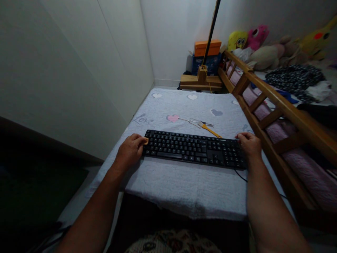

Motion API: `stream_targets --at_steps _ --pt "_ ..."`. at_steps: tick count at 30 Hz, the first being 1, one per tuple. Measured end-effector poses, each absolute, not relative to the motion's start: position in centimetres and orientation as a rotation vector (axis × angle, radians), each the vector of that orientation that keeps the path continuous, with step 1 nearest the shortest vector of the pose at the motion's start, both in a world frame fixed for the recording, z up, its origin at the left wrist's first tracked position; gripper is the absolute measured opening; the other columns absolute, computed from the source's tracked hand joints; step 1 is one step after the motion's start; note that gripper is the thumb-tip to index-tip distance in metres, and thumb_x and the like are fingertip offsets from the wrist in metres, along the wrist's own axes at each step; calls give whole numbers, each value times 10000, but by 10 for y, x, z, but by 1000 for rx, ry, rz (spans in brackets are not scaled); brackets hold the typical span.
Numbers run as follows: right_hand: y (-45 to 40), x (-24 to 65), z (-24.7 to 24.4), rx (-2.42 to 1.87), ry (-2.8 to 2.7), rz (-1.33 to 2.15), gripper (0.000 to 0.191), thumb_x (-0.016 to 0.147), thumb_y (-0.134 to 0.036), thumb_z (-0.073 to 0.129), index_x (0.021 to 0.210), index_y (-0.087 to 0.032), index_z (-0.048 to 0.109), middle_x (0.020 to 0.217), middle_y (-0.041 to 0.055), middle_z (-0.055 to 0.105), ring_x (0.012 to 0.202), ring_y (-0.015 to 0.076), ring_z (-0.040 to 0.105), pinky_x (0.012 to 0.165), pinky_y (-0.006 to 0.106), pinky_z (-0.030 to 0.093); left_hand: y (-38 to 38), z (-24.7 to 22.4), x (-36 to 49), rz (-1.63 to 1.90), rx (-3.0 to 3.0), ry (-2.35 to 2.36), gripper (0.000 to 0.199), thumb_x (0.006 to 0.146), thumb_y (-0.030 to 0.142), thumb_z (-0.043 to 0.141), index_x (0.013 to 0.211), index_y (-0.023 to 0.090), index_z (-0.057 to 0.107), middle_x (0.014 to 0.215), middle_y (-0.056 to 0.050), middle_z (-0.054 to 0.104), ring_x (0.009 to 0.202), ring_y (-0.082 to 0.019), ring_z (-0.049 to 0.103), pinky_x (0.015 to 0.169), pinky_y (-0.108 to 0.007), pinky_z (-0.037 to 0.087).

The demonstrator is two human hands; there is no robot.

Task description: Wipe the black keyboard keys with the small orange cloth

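Note:
A black full-size keyboard (181, 147) lies flat across the cloth-covered table, its keys facing up. My left hand (131, 149) is at its left end, thumb and fingers closed on a small tan piece (146, 141) that touches the keys at the corner; its material is hard to make out. At the opposite end, my right hand (249, 143) is closed around the keyboard's right edge, with the fingertips near the far corner. Behind the keyboard lie a brush with a yellow handle (210, 130) and several thin tools (194, 121), some of them metal.
A pale blue cloth with hearts (189, 186) covers the table. A wooden bed rail (276, 102) runs along the right, with soft toys (265, 56) beyond. On the left stands a pale wall-like panel (86, 63). A wooden stand (201, 82) and boxes (207, 48) are behind.

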State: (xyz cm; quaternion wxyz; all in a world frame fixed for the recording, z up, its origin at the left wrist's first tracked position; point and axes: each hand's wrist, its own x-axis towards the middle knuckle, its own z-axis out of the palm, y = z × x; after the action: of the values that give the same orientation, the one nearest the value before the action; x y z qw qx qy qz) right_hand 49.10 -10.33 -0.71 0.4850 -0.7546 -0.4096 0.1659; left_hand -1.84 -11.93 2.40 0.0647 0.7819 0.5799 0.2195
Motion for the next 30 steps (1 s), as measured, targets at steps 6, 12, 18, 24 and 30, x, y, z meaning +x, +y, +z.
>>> stream_targets --at_steps 6,12,18,24,30 --pt "-102 491 -9 -1839 -988 400 214 653 -393 638 688 -195 709 620 20 665 586 174 572 566 293 423 -118 21 -31 650 2332 1853 265 902 227 511 992 190 757 1026 -103 685 995 -256 637 954 -413 526" --pt "-101 493 -11 -1822 -988 409 201 654 -392 648 688 -202 705 617 15 668 573 173 574 559 293 435 -125 25 -29 745 2284 1932 272 892 206 507 997 206 757 1024 -87 688 999 -245 643 962 -392 527" --pt "-102 493 -11 -1818 -987 413 194 650 -381 655 685 -197 708 611 16 665 579 174 579 558 290 431 -129 29 3 825 2311 1680 271 935 225 492 1043 218 741 1058 -78 687 1025 -229 639 962 -383 533" --pt "-102 493 -11 -1827 -969 426 212 655 -387 648 704 -192 714 633 14 664 592 169 571 560 284 415 -122 24 5 710 2386 1700 269 893 182 510 1015 214 748 1048 -87 687 1005 -242 634 944 -393 537" --pt "-103 493 -10 -1830 -997 417 199 664 -374 644 701 -192 715 635 20 665 602 176 577 571 294 426 -117 26 -21 621 2377 1896 256 868 185 525 965 204 761 1005 -99 687 970 -254 635 931 -399 534"
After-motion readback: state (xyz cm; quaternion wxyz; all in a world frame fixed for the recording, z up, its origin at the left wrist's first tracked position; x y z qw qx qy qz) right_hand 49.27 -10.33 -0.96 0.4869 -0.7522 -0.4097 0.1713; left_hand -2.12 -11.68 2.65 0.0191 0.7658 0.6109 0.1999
